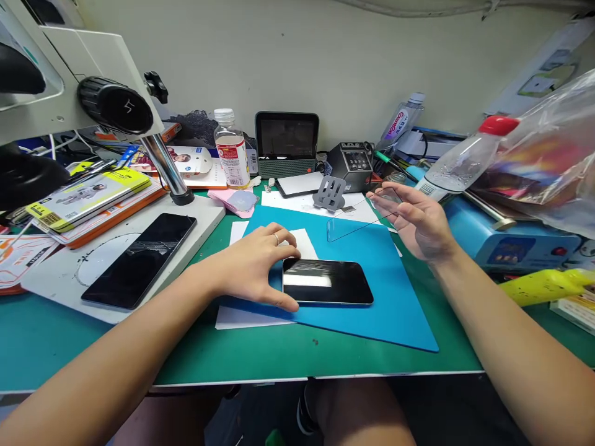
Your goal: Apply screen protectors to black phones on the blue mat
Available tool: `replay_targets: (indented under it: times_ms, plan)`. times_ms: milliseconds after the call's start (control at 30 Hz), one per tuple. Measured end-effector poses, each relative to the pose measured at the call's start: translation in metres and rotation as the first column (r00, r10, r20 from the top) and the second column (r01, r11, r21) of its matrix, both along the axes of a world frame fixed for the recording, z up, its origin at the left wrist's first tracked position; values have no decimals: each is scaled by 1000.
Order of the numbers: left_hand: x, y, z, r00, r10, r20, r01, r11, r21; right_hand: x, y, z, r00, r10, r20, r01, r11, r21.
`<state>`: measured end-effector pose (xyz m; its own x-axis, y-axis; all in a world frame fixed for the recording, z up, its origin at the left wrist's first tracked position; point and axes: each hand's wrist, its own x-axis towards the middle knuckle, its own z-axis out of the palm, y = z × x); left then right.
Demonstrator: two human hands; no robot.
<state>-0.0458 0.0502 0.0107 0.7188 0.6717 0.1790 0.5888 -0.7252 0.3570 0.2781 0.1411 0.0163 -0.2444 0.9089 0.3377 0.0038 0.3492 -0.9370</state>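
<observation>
Left hand (258, 263): rests on the blue mat (372, 303), fingers spread and pressing the left end of the phone (328, 282) to steady it.
Right hand (416, 223): raised above the mat, fingertips pinching the edge of a clear glass protector (356, 224).
Phone: lies flat, screen up and dark, near the middle of the mat on the green worktop (279, 353).
Protector: held tilted in the air, behind the phone and apart from it.
Step in hand: by the look of it, bringing the protector over the screen.
Next move calls for: squaring the protector's edges to the phone's outline and lowering it level.
Nearby: second phone (139, 260) on the microscope base (60, 279), well to the left.
</observation>
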Motion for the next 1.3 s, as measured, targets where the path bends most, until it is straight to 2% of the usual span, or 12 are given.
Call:
replay_targets:
  times_ms: [133, 367, 467, 567, 733, 867, 1000, 1133, 1233, 1300]
  plan:
    - [-2, 4, -5, 998, 42, 40, -43, 999, 11, 6, -1, -5, 999, 22, 34, -20, 999, -43]
    - [-8, 21, -19, 950, 305, 62, -311, 944, 114, 13, 0, -11, 982, 35, 188, -11, 992, -128]
    - [-7, 24, -24, 921, 385, 65, -389, 917, 86, 12, 0, -14, 963, 43, 267, -7, 991, -134]
    - [-4, 25, -27, 891, 444, 96, -446, 895, 8, 9, 1, -17, 920, 35, 390, 15, 992, -123]
    - [1, 24, -28, 874, 455, 170, -457, 889, -31, 6, 1, -19, 853, 48, 519, -19, 998, -61]
    - [4, 21, -24, 827, 524, 207, -515, 852, -99, 10, 4, -21, 795, 32, 606, -31, 999, -12]
    - [4, 20, -25, 825, 551, 125, -554, 833, -21, 12, 6, -19, 706, -14, 708, -16, 999, 36]
    - [4, 21, -28, 851, 515, 104, -519, 855, 6, 10, 5, -16, 629, -41, 776, -27, 997, 74]
    - [6, 20, -27, 838, 520, 163, -520, 853, -44, 9, 5, -18, 591, -46, 805, -45, 995, 90]
    - [8, 18, -26, 799, 543, 258, -539, 837, -92, 10, 6, -20, 591, -55, 805, -40, 994, 98]
